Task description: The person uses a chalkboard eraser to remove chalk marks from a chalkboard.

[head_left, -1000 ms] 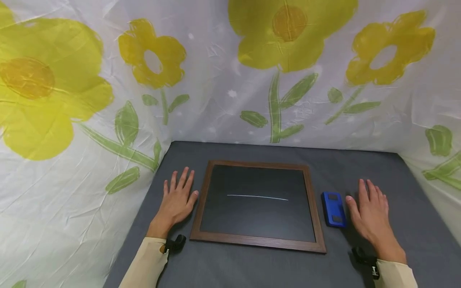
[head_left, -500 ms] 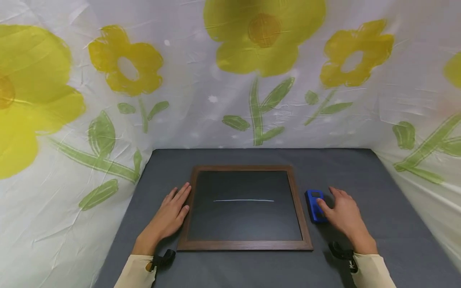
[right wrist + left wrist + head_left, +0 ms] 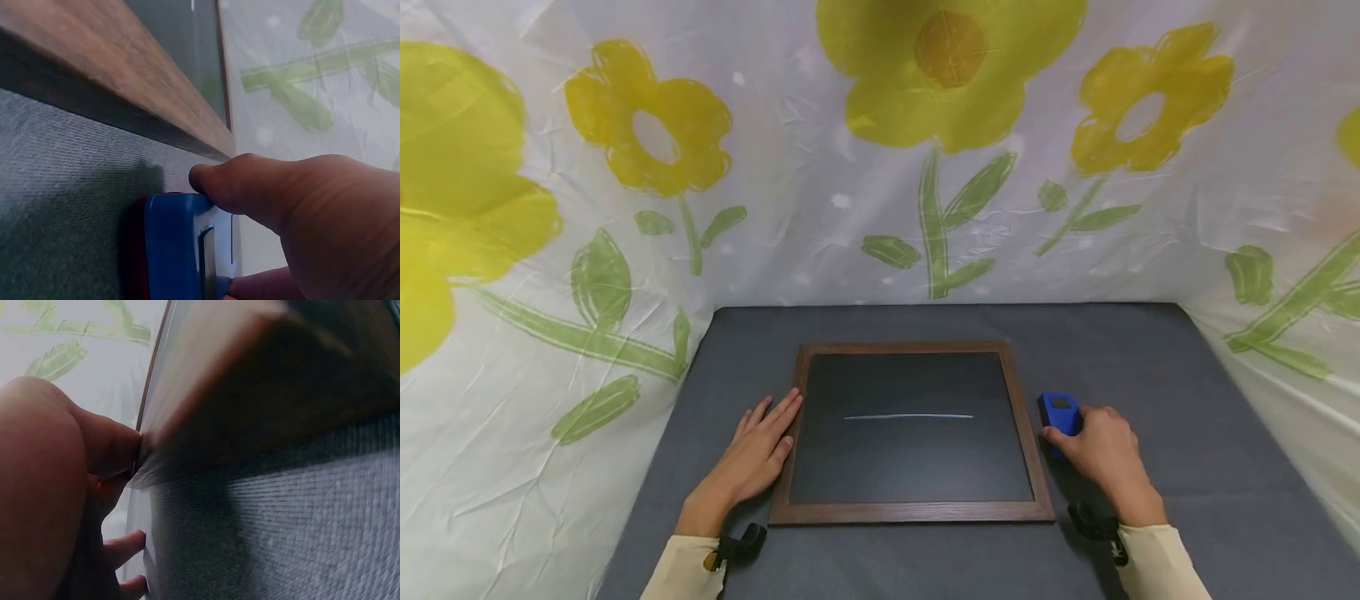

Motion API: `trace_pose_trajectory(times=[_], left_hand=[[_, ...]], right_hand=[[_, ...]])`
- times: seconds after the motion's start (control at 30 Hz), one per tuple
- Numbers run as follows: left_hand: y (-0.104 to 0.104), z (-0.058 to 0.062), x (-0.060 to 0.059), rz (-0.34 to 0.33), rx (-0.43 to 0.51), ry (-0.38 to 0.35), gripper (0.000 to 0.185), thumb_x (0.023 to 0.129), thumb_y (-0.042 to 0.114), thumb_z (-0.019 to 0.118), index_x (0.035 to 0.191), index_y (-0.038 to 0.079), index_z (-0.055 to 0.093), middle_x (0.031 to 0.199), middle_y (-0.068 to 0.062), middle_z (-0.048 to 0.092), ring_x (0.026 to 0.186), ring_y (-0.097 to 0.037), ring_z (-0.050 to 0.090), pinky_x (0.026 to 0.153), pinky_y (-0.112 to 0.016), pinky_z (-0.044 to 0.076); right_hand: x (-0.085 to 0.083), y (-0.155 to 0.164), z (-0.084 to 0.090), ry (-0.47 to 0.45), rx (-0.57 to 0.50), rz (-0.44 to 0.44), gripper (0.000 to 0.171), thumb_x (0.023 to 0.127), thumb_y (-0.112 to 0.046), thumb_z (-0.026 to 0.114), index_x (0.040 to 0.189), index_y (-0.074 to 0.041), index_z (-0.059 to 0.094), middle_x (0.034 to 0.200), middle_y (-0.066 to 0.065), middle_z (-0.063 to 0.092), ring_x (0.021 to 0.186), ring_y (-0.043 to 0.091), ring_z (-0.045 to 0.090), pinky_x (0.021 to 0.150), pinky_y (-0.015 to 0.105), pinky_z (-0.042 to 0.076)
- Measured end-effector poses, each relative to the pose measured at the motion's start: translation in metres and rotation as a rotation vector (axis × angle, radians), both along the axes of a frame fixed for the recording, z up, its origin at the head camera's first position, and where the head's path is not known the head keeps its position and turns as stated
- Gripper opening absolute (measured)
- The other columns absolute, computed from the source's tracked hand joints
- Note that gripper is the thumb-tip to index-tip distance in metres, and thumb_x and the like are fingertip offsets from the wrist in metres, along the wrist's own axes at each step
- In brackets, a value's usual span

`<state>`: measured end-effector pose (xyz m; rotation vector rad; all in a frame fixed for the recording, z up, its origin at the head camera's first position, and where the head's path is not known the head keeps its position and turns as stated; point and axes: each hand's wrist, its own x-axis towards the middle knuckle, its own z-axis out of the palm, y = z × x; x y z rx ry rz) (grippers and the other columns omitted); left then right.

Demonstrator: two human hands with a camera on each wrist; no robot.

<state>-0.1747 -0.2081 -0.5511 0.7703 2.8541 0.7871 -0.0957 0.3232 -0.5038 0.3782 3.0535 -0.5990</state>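
Note:
A wood-framed chalkboard [image 3: 912, 493] lies flat on the grey table [image 3: 880, 325], with one white chalk line [image 3: 908, 416] across its middle. My left hand [image 3: 758, 452] rests flat beside the board's left frame, fingers straight, the thumb touching the frame edge [image 3: 140, 456]. My right hand [image 3: 1093, 446] grips a blue eraser [image 3: 1059, 410] just right of the board. In the right wrist view the thumb curls over the top of the eraser [image 3: 175, 244], next to the frame [image 3: 112, 81].
White sheets printed with yellow flowers [image 3: 951, 67] and green stems wall in the table on the left, back and right. Bare grey cloth lies behind the board and to the far right [image 3: 1210, 433].
My right hand slid left onto the blue eraser and closed round it. My left hand shifted right to touch the board's frame. The head view moved slightly.

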Motion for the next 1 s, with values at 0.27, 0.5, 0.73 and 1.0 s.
trace_pose_trajectory(times=[0.27,0.5,0.73,1.0], left_hand=[[0.001,0.001,0.000,-0.001,0.035,-0.027,0.064,0.114,0.015,0.054,0.174,0.011,0.032,0.183,-0.006,0.026,0.166,-0.054,0.020,0.127,-0.079,0.011],[-0.002,0.000,-0.001,0.002,0.037,-0.035,0.064,0.113,0.013,0.055,0.174,0.011,0.032,0.183,-0.006,0.027,0.166,-0.054,0.019,0.127,-0.078,0.010],[-0.001,0.003,-0.001,0.007,0.036,-0.043,0.065,0.113,0.012,0.056,0.173,0.011,0.033,0.182,-0.006,0.027,0.166,-0.054,0.020,0.127,-0.079,0.010],[-0.001,0.003,0.000,0.011,0.036,-0.054,0.065,0.112,0.011,0.056,0.173,0.010,0.033,0.182,-0.007,0.026,0.166,-0.053,0.019,0.128,-0.078,0.009]], right_hand=[[-0.004,-0.001,0.005,-0.030,0.016,-0.055,0.079,0.091,-0.046,0.083,0.134,0.018,0.065,0.115,0.040,0.070,0.098,0.052,0.070,0.082,0.066,0.057],[-0.010,-0.006,0.011,-0.041,0.003,-0.050,0.074,0.092,-0.046,0.081,0.127,0.018,0.068,0.110,0.037,0.072,0.092,0.049,0.071,0.077,0.062,0.054],[-0.015,-0.022,0.027,-0.031,-0.028,-0.017,0.074,0.096,-0.048,0.078,0.131,0.016,0.069,0.114,0.036,0.074,0.095,0.048,0.072,0.078,0.061,0.054],[-0.023,-0.055,0.028,0.004,-0.037,0.051,0.055,0.094,-0.047,0.081,0.107,0.007,0.076,0.095,0.022,0.076,0.080,0.034,0.069,0.066,0.047,0.051]])
